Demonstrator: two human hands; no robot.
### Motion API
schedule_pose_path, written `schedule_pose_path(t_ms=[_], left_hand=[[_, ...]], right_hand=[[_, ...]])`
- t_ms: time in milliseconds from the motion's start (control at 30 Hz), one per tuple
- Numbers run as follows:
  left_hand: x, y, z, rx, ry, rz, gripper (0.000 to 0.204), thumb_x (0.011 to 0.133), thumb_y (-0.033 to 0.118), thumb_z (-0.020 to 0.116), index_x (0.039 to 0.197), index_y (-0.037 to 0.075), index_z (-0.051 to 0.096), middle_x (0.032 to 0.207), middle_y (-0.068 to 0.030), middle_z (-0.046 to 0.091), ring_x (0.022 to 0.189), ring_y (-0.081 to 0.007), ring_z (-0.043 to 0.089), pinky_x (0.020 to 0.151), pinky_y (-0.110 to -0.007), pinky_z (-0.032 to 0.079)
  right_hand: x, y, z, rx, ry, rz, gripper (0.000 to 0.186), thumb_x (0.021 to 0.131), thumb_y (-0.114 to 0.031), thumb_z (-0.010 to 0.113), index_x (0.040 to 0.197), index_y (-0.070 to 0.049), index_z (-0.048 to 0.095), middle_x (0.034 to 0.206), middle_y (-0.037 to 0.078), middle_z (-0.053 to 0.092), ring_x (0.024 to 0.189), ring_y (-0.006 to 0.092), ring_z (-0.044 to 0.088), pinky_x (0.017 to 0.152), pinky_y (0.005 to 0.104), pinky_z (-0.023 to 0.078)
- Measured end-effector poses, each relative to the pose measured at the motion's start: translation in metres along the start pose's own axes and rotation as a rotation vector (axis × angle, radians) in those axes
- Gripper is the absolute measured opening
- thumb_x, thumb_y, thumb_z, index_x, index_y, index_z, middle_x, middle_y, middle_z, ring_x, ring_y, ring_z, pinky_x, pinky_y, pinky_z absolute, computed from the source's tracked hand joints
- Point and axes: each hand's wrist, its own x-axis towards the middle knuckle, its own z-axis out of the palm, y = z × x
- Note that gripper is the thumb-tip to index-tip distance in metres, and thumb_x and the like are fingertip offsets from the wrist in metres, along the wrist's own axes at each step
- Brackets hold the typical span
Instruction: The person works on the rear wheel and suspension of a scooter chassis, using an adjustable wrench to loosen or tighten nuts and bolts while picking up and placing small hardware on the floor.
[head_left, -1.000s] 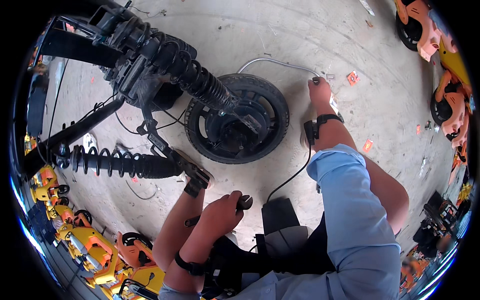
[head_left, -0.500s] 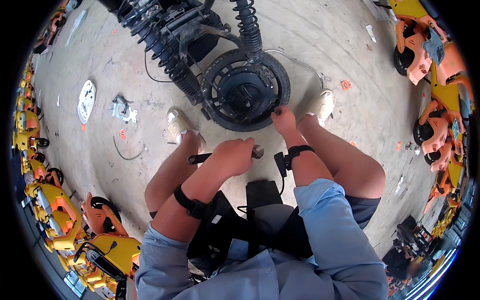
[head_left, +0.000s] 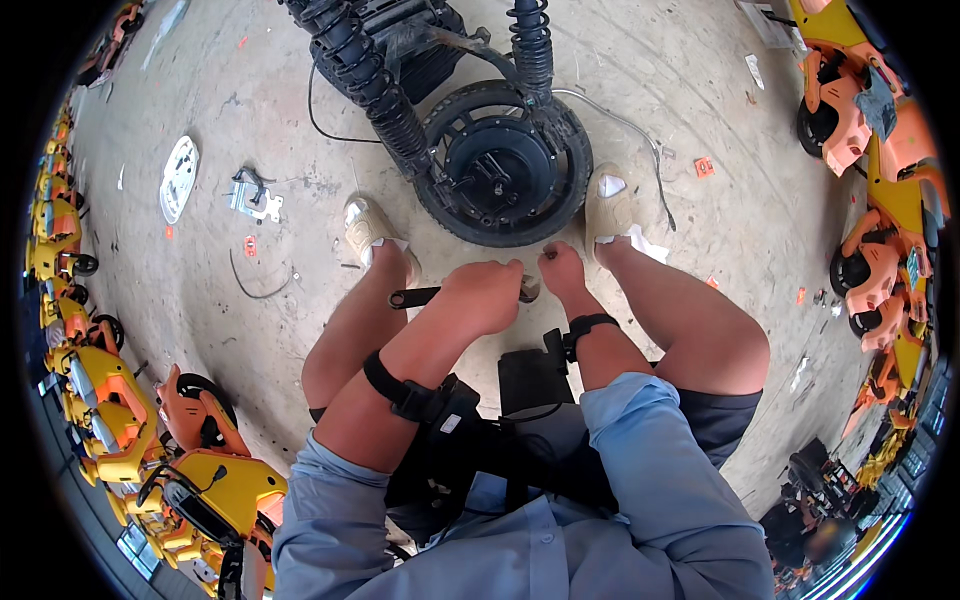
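Wrench [head_left: 415, 297] gripped in left hand [head_left: 485, 297], fingers curled tightly round it; handle end exposed left of grip, head right. Small dark piece [head_left: 551, 254] pinched between closed fingers of right hand [head_left: 563, 272], just right of left grip. Black wheel [head_left: 500, 170] seen ahead of both grips, flanked by coil-spring shock absorbers [head_left: 372, 92].

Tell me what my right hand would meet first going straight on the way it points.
Probably the black tyre, just beyond your right hand in the picture, though depth between them is unclear.
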Motion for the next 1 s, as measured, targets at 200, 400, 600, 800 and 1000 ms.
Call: schedule_pose_path(t_ms=[200,400,600,800,1000], left_hand=[[0.006,0.008,-0.001,-0.005,0.011,0.025,0.031,0.082,0.016,0.059,0.108,0.0,0.054,0.095,-0.0222,0.066,0.092,-0.0404,0.064,0.08,-0.049,0.051],[0.006,0.008,0.012,0.0,0.027,0.025,0.032,0.081,0.017,0.06,0.108,0.0,0.054,0.095,-0.0215,0.066,0.092,-0.0407,0.063,0.079,-0.049,0.05],[0.0,0.008,0.021,-0.007,0.019,0.014,0.032,0.081,0.018,0.061,0.108,0.0,0.054,0.095,-0.0213,0.066,0.092,-0.0405,0.063,0.079,-0.049,0.05],[-0.005,0.008,0.027,-0.007,0.036,0.001,0.033,0.081,0.018,0.06,0.109,0.0,0.054,0.096,-0.0217,0.066,0.092,-0.0405,0.063,0.08,-0.049,0.05],[-0.009,0.002,0.025,0.006,0.035,-0.007,0.032,0.081,0.016,0.058,0.109,0.0,0.054,0.096,-0.0222,0.066,0.093,-0.041,0.063,0.081,-0.049,0.05]], right_hand=[[0.001,0.004,-0.008,0.013,0.029,0.055,0.023,0.077,-0.02,0.065,0.093,-0.003,0.068,0.087,0.021,0.068,0.087,0.0393,0.064,0.08,0.046,0.051],[-0.014,0.008,-0.007,0.009,-0.007,0.116,0.026,0.078,-0.02,0.065,0.096,-0.002,0.069,0.092,0.021,0.069,0.09,0.0382,0.065,0.082,0.0441,0.052],[-0.021,0.001,-0.004,0.042,-0.003,0.124,0.026,0.079,-0.021,0.064,0.098,-0.003,0.069,0.093,0.021,0.069,0.091,0.0381,0.065,0.082,0.0435,0.052],[-0.022,0.0,0.01,0.085,0.064,0.095,0.026,0.079,-0.02,0.065,0.097,-0.003,0.069,0.092,0.021,0.069,0.089,0.0372,0.066,0.081,0.0428,0.052],[-0.011,-0.038,0.003,0.328,0.112,0.087,0.026,0.082,-0.022,0.068,0.095,0.001,0.068,0.081,0.015,0.069,0.074,0.029,0.067,0.072,0.0376,0.053]])
